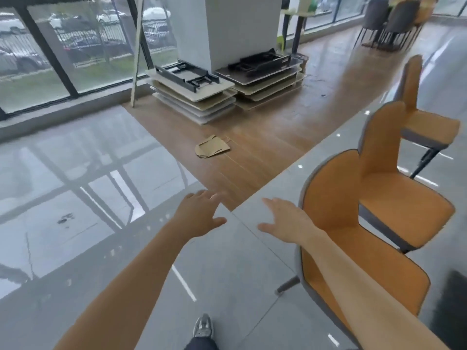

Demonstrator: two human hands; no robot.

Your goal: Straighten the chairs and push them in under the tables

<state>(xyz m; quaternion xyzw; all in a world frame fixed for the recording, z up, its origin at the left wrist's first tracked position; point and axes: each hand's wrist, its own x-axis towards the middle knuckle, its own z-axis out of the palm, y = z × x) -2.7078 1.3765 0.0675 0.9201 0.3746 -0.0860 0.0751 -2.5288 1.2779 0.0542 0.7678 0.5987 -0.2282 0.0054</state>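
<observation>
Three orange chairs with grey edging stand in a row at the right. The nearest chair (328, 205) is beside my right forearm, the middle chair (394, 198) is behind it, and the far chair (427, 127) stands further back. My left hand (202, 213) and my right hand (285, 221) are stretched forward over the grey floor with fingers spread, holding nothing. My right hand is just left of the nearest chair's backrest and apart from it. No table shows beside these chairs.
Stacks of folded tabletops (194, 97) lie around a white pillar (227, 29). A flattened paper bag (212, 147) lies on the wooden floor strip. Dark chairs at a table (389, 21) stand far back right. Glass windows run along the left. My shoe (203, 325) is below.
</observation>
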